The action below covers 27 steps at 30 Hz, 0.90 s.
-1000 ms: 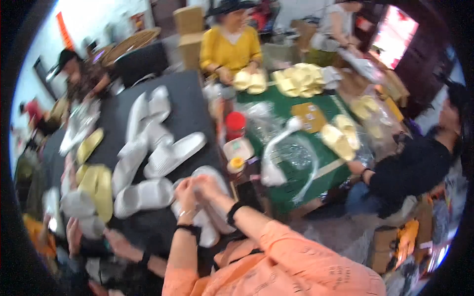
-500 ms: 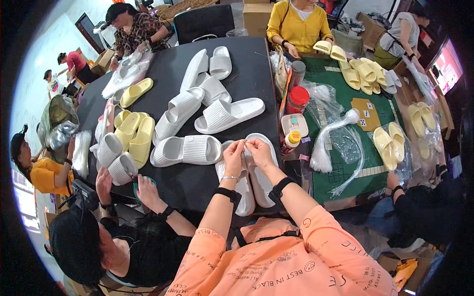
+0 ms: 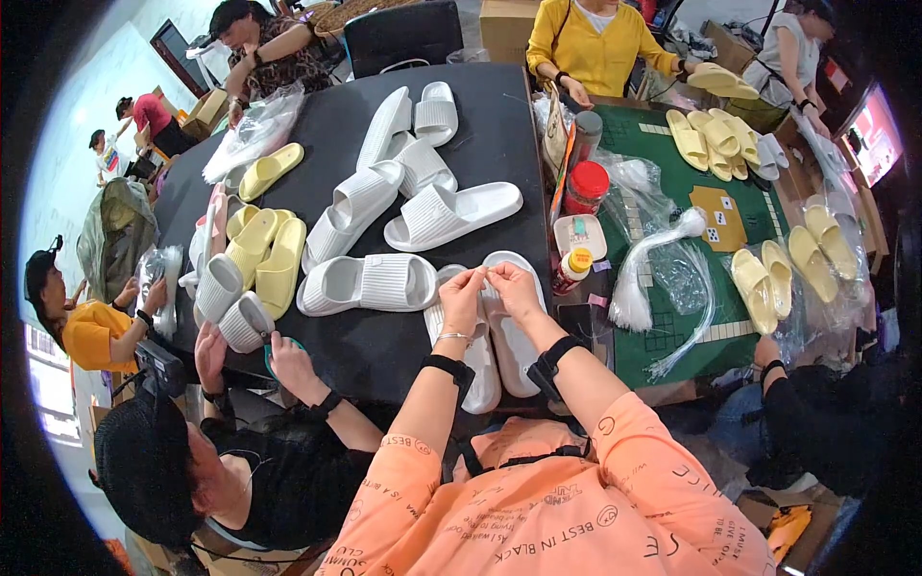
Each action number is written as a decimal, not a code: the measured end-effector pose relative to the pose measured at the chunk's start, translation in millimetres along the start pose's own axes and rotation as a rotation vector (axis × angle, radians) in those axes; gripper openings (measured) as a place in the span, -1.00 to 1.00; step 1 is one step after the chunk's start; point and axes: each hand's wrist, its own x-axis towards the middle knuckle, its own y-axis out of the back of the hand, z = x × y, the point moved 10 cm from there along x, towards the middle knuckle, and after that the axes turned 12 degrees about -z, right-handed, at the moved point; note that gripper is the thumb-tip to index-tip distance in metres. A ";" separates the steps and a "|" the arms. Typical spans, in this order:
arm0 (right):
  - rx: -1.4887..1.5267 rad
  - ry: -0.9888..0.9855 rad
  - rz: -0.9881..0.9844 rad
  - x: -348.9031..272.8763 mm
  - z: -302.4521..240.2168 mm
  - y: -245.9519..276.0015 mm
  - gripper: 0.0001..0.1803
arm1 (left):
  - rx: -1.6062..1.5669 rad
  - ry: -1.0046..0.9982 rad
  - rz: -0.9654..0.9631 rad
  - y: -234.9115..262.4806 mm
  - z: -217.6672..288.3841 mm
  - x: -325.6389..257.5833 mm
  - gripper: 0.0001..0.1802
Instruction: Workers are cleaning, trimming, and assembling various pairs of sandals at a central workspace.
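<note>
A pair of pale grey slides lies at the near edge of the dark table, the left slide point(image 3: 481, 374) beside the right slide point(image 3: 520, 370). Over their strap ends, my left hand point(image 3: 459, 303) and my right hand point(image 3: 515, 291) meet fingertip to fingertip. Both pinch; whatever sits between the fingers is too small or hidden to make out. Just left of my left hand, another grey pair point(image 3: 368, 285) lies sole to the table. Beyond my hands rests a larger grey slide point(image 3: 451, 217), with several more behind it.
Yellow slides point(image 3: 281, 264) are at left, where a co-worker's hands point(image 3: 293, 370) handle a grey slide. On the green table at right lie a bundle of white strands point(image 3: 634, 293), a red-lidded jar point(image 3: 586, 186), a yellow-capped bottle point(image 3: 573, 267) and a yellow pair point(image 3: 762, 285).
My hands stay pinched together over the slides. Across the green table, a co-worker in yellow has lifted a yellow pair rightward. The co-worker at far left has raised an arm.
</note>
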 end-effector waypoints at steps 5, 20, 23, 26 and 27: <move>-0.016 -0.002 0.015 -1.2 10.7 1.9 -0.90 | 0.053 0.010 -0.045 -11.5 6.3 -1.5 -0.85; -0.063 0.076 0.001 3.3 -4.8 -6.4 -0.84 | -0.112 -0.018 -0.046 2.5 -5.6 5.0 -0.82; -0.181 0.134 0.061 4.6 -6.3 4.7 -0.80 | -0.081 -0.063 -0.043 -3.2 -5.3 8.8 -0.82; -0.142 0.041 0.087 0.4 -1.2 15.9 -0.83 | 0.499 -0.399 -0.055 -28.3 39.9 -8.2 -0.83; -0.220 0.020 0.067 2.7 -0.4 13.6 -0.84 | 0.037 0.011 -0.077 -9.4 -7.0 4.9 -0.83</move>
